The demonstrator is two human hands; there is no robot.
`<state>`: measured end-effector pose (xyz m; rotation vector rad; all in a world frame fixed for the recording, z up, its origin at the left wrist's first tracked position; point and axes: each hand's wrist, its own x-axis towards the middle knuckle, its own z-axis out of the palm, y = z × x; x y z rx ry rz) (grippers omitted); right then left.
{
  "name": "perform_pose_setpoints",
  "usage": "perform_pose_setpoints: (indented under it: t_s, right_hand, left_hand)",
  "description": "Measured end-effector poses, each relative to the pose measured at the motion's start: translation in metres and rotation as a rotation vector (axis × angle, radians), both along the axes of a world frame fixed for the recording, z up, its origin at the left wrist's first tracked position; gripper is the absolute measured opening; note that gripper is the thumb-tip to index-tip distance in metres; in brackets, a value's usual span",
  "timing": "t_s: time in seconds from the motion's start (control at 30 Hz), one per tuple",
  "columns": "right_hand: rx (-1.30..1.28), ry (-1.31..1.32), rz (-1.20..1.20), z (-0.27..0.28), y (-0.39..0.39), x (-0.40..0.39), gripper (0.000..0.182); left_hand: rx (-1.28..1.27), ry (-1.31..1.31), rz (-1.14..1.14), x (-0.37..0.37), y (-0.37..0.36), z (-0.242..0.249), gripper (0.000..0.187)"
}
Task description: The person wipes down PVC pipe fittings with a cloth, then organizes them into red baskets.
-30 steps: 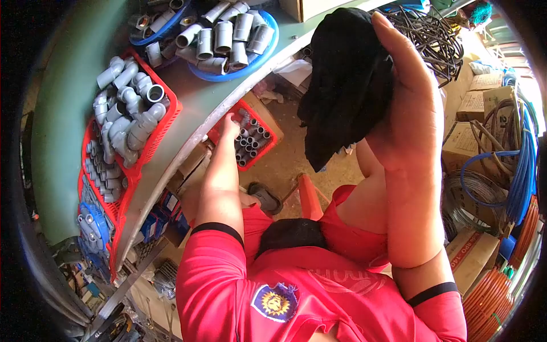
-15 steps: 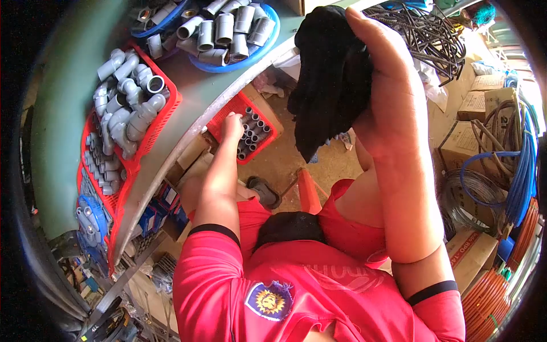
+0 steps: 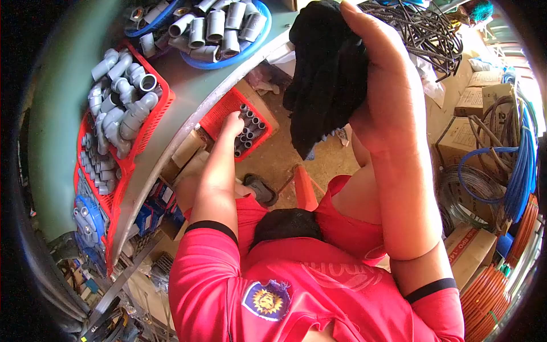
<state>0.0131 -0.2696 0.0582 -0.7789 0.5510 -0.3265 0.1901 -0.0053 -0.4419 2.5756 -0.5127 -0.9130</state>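
My right hand is raised close to the camera, its fingers wrapped round a black cloth. Far lower, my left hand reaches to a red basket near the floor. That basket holds several short grey pipe fittings, standing on end with their open rims up. The left fingers are bunched at the edge of the fittings; what they hold, if anything, is too small to make out.
On the green table are a red basket of grey elbows and a blue basket of grey couplings. An orange-red object stands between my legs. Cartons and blue coils lie at right.
The view has shifted slightly, so the baskets appear a little further left. My left hand stays at the low red basket, and my right hand still holds the black cloth.
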Motion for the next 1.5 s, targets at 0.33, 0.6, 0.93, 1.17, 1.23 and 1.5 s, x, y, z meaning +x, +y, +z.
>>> perform_pose_setpoints:
  t_s: [0.33,0.6,0.93,1.17,1.23,1.5]
  right_hand:
    - [-0.056,-0.015,-0.004,0.001,0.002,0.001,0.032]
    - [-0.092,0.001,0.0,0.0,0.003,0.004,0.033]
    - [-0.047,-0.024,0.021,-0.001,0.0,0.001,0.034]
    - [-0.025,-0.042,0.019,-0.002,-0.002,-0.003,0.033]
    - [-0.019,-0.047,0.022,-0.001,-0.002,-0.004,0.033]
    - [-0.006,-0.064,0.024,-0.003,-0.001,-0.003,0.033]
  left_hand:
    - [-0.087,0.089,-0.05,0.006,0.012,-0.01,0.048]
    - [-0.062,0.029,0.065,-0.004,0.011,-0.007,0.057]
    - [-0.027,-0.065,0.078,-0.022,0.003,0.003,0.06]
    - [-0.203,-0.123,-0.015,-0.027,0.015,0.017,0.04]
    - [-0.198,-0.113,-0.011,-0.029,0.014,0.024,0.048]
    - [-0.12,0.005,0.008,-0.002,0.002,-0.01,0.083]
